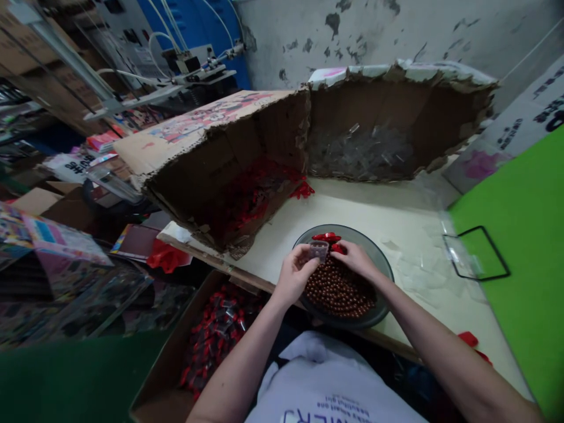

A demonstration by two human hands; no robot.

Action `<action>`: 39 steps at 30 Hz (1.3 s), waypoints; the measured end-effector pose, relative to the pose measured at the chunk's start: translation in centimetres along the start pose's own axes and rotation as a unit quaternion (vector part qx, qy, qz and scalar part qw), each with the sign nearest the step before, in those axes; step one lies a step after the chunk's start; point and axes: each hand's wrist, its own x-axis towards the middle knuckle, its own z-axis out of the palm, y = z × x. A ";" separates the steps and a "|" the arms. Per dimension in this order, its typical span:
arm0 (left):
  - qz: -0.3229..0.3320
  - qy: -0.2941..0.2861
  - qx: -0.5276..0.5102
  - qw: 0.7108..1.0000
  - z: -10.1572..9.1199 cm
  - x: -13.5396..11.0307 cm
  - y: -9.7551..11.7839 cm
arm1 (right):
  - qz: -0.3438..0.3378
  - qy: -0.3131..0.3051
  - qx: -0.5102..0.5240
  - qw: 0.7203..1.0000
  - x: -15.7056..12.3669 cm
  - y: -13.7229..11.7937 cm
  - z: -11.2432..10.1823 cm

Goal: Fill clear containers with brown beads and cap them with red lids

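Note:
A round bowl (382, 258) on the table holds many small shiny brown balls (339, 291). Over its left side, my left hand (296, 271) is closed on a small clear plastic container (319, 251). Just to the right, my right hand (355, 258) has its fingers pinched on a red cap (338, 248), close to the container. More red pieces (326, 237) lie at the far side of the bowl, behind the hands. Whether the container has balls in it I cannot make out clearly.
A cut-open carton (185, 205) at the left holds red pieces (259, 191); another carton (445, 129) behind holds clear containers (370, 147). Below the table edge, a box (154, 376) holds red-capped containers (220, 329). A green panel (524, 247) stands at the right.

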 end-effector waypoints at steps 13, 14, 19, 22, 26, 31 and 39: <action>-0.062 -0.086 0.038 0.994 1.5 -0.8 -2.2 | -0.010 -0.030 0.346 0.938 -6.4 -5.8 -5.0; -0.055 -0.094 0.052 0.993 1.6 -0.8 -2.1 | -0.021 -0.032 0.334 0.942 -6.5 -6.0 -5.1; -0.052 -0.139 0.074 0.986 1.9 -1.1 -1.6 | -0.052 -0.082 0.290 0.952 -6.6 -6.4 -5.6; -0.060 -0.142 0.077 0.985 1.7 -1.2 -1.6 | -0.062 -0.076 0.232 0.968 -6.7 -6.3 -5.8; -0.071 -0.109 0.078 0.988 1.8 -1.2 -2.0 | -0.118 -0.013 0.080 0.990 -7.2 -6.6 -5.3; -0.092 -0.066 0.022 0.993 2.6 -1.3 -2.7 | -0.160 0.040 -0.013 0.986 -8.4 -6.8 -3.1; -0.112 -0.044 -0.030 0.992 3.5 -2.0 -2.5 | -0.139 0.075 -0.025 0.987 -9.5 -6.8 -2.0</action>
